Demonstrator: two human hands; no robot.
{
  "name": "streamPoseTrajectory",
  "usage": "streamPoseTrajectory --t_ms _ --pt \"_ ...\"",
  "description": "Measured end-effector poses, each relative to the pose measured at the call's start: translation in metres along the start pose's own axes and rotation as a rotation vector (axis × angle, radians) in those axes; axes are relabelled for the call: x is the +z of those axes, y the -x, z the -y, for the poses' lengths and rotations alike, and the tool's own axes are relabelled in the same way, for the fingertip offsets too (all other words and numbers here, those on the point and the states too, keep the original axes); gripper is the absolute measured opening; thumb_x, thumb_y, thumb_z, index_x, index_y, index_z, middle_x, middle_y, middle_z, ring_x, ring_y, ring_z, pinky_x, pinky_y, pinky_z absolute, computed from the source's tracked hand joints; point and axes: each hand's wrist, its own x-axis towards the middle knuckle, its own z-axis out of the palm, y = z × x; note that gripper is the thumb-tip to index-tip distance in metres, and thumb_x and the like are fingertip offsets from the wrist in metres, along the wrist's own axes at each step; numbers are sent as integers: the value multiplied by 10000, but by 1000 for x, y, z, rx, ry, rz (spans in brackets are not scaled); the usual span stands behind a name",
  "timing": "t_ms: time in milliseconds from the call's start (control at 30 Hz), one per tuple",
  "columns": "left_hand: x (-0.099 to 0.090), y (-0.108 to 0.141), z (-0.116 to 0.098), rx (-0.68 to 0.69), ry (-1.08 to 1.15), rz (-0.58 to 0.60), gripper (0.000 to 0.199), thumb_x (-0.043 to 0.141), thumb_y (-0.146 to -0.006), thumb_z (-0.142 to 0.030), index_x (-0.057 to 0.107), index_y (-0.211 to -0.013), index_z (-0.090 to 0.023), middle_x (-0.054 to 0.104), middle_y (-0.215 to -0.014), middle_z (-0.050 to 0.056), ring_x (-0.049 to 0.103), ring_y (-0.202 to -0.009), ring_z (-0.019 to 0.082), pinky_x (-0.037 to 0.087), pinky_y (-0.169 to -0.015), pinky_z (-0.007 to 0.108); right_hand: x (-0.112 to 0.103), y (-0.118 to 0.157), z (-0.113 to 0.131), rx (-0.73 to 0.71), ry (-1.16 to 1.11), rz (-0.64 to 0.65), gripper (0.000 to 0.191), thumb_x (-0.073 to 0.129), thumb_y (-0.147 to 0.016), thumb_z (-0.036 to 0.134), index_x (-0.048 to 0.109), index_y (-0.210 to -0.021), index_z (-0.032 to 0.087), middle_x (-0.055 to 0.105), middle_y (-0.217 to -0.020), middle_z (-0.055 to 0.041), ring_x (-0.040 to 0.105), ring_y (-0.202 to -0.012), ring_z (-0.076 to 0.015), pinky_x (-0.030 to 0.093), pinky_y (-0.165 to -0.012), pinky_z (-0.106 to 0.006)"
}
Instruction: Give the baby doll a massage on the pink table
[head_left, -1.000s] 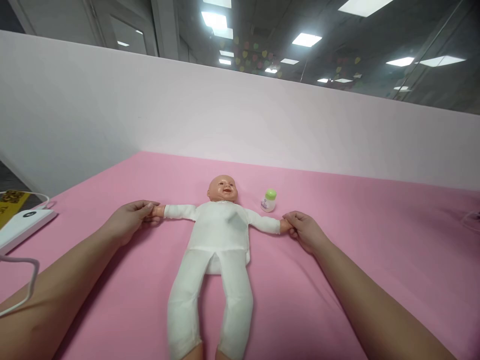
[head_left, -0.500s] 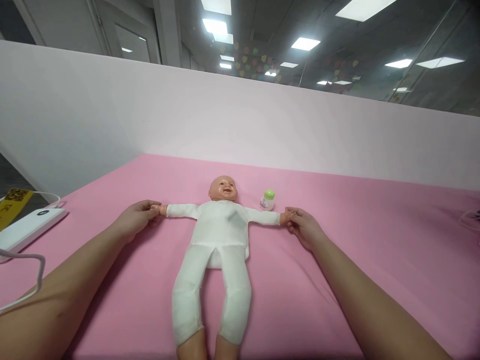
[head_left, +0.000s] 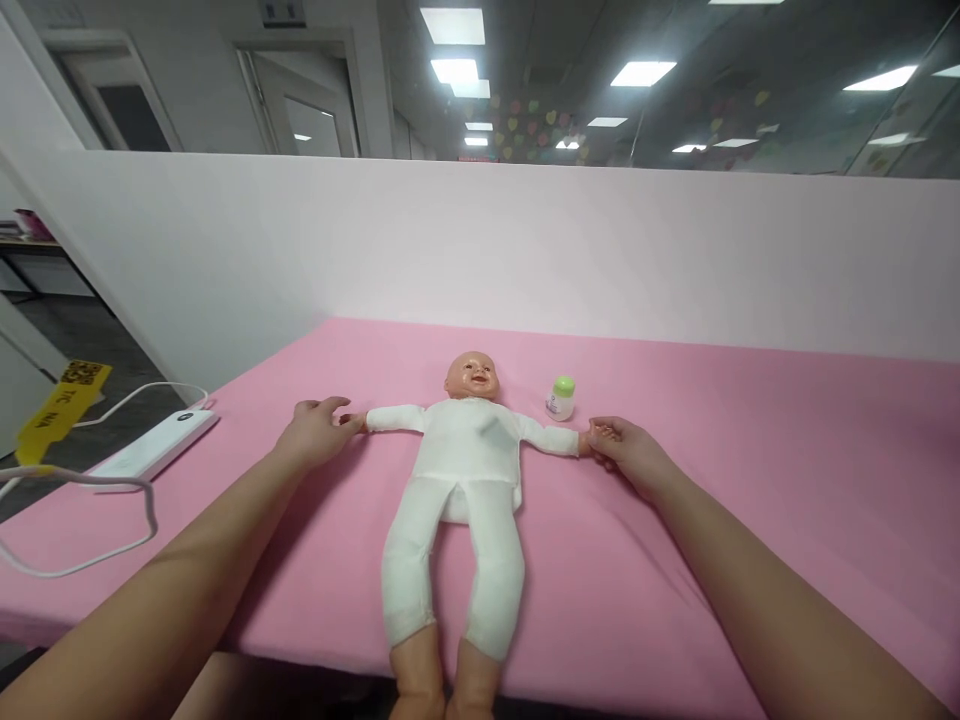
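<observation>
A baby doll [head_left: 466, 450] in a white cloth body suit lies on its back, arms spread wide. Its bare head points away from me and its bare feet toward me. At the doll's hand on the left, my left hand [head_left: 319, 435] has its thumb and fingers loosely round it, the index finger lifted a little. My right hand [head_left: 630, 458] is closed on the doll's other hand, pinching it between thumb and fingers. Just above that arm stands a small clear bottle [head_left: 560, 400] with a green cap, touched by neither hand.
Under the doll is a pink-covered table [head_left: 600, 580] with a white partition [head_left: 525, 245] behind it. At the left lie a white power bank [head_left: 154, 450], a looping white cable [head_left: 154, 515] and a yellow tag [head_left: 60, 415]. The table's front edge shows below.
My view has shifted left and levelled, so the doll and bottle appear farther right. My left hand's grip looks looser, with the index finger raised. My right hand keeps its hold.
</observation>
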Motion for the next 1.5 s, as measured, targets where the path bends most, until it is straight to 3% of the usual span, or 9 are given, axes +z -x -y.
streamPoseTrajectory --t_ms 200,333,433,567,700,933,1100,1300,1500 --pt "-8 151 -36 435 232 -146 451 615 -966 -503 639 -1367 -297 542 -1490 115 614 -1300 328 557 -1038 461 1 4 3 -13 51 20 598 828 -841 471 642 -1346 211 750 -950 -76 636 -731 -181 517 -662 -317" --pt "21 256 -20 721 328 -128 455 705 -920 -465 643 -1359 -365 453 -1625 94 521 -1450 377 566 -1092 486 2 8 10 -15 62 23 576 824 -842 470 653 -1327 210 737 -927 -60 619 -719 -171 507 -663 -312" --pt "54 291 -5 854 231 -196 452 834 -843 -384 701 -1274 -406 428 -1668 71 461 -1503 415 543 -1125 527 2 13 15 -14 108 11 575 831 -832 480 669 -1314 213 735 -912 -55 628 -728 -181 515 -680 -325" --pt "70 297 -9 939 89 -160 547 879 -779 -281 713 -1295 -352 429 -1667 128 383 -1536 479 501 -1143 629 -2 15 14 -22 129 -12 630 853 -796 511 678 -1325 218 754 -969 -76 657 -746 -207 542 -705 -356" --pt "46 285 -19 981 123 -102 459 762 -811 -184 725 -1258 -283 453 -1640 151 400 -1532 452 485 -1171 617 -10 1 -1 -18 137 -44 738 909 -721 522 678 -1353 219 772 -1008 -106 684 -748 -236 560 -688 -378" --pt "21 279 -2 360 477 -134 583 871 -809 -331 686 -1362 -335 582 -1514 143 618 -1349 375 594 -1055 485 -17 -13 -18 -5 102 -35 762 926 -709 526 678 -1369 238 781 -1016 -117 693 -744 -244 570 -652 -373" --pt "16 277 -4 -140 1068 -21 487 842 -845 -426 689 -1277 -259 753 -1049 82 750 -902 261 631 -746 346 -14 -12 -17 -12 -27 -32 801 947 -694 511 658 -1382 218 776 -1006 -120 697 -725 -225 586 -598 -335" --pt "11 267 -13 -329 1248 11 504 867 -810 -468 692 -1215 -225 718 -918 44 736 -762 230 575 -619 301 -5 -6 -9 24 -228 -12 796 975 -692 441 628 -1373 220 759 -994 -106 703 -740 -205 645 -655 -318" --pt "15 256 -2 -221 1069 -69 463 885 -773 -504 738 -1118 -232 666 -727 0 623 -607 168 542 -558 266 -2 -3 -6 8 -262 -31 755 1007 -648 361 665 -1309 232 727 -1147 -97 715 -885 -219 630 -677 -285"
